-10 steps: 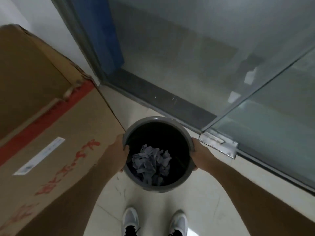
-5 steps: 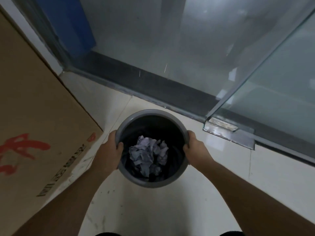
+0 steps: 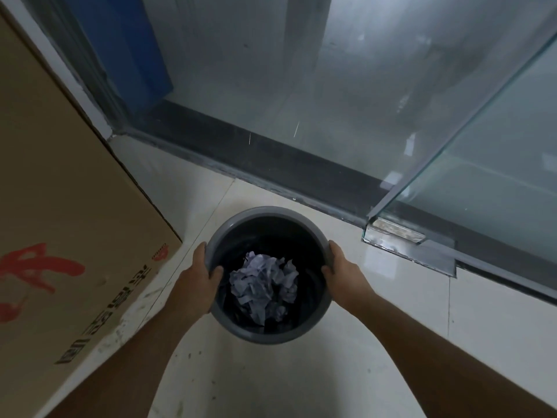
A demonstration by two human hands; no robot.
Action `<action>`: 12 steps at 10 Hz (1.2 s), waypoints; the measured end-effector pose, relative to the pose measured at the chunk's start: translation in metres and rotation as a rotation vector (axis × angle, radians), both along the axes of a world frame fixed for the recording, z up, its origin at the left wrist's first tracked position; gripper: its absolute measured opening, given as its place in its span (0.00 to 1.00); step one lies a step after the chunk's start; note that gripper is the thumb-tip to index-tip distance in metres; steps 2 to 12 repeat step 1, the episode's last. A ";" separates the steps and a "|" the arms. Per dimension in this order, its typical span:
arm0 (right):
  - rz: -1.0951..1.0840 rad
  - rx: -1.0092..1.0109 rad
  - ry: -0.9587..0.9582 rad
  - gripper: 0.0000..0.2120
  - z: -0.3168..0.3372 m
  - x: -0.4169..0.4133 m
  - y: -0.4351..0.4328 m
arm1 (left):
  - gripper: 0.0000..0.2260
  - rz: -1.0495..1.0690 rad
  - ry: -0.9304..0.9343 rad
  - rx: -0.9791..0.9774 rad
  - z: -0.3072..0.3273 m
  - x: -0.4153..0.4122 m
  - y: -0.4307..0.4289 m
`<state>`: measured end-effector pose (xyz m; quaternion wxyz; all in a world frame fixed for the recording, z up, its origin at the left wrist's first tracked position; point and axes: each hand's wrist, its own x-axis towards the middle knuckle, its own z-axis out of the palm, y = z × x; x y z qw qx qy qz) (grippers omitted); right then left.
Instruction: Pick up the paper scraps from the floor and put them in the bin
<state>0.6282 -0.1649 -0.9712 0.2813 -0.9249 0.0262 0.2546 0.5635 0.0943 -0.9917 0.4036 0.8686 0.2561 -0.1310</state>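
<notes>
Still gripped, grey bin (image 3: 269, 334) of paper scraps (image 3: 263, 285), left hand (image 3: 199, 282) and right hand (image 3: 343, 274) clasping opposite rims, unchanged, cardboard box (image 3: 69, 224) left.

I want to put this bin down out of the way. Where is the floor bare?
Bare tile lies between the bin and the door hinge plate, and nearer, between the forearms. It is tight on the left, where the cardboard box stands close beside the left hand.

Occluded and cropped parts

Bin (image 3: 268, 334) base and outer wall are hidden; cardboard box (image 3: 69, 236) is cropped at left edge; small print on it is unreadable.
</notes>
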 end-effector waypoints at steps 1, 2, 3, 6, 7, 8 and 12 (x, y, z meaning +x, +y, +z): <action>-0.008 -0.179 -0.029 0.25 0.013 -0.010 -0.004 | 0.34 -0.015 0.092 0.104 0.022 -0.008 0.006; -0.008 -0.179 -0.029 0.25 0.013 -0.010 -0.004 | 0.34 -0.015 0.092 0.104 0.022 -0.008 0.006; -0.008 -0.179 -0.029 0.25 0.013 -0.010 -0.004 | 0.34 -0.015 0.092 0.104 0.022 -0.008 0.006; -0.008 -0.179 -0.029 0.25 0.013 -0.010 -0.004 | 0.34 -0.015 0.092 0.104 0.022 -0.008 0.006; -0.008 -0.179 -0.029 0.25 0.013 -0.010 -0.004 | 0.34 -0.015 0.092 0.104 0.022 -0.008 0.006; -0.008 -0.179 -0.029 0.25 0.013 -0.010 -0.004 | 0.34 -0.015 0.092 0.104 0.022 -0.008 0.006; -0.008 -0.179 -0.029 0.25 0.013 -0.010 -0.004 | 0.34 -0.015 0.092 0.104 0.022 -0.008 0.006</action>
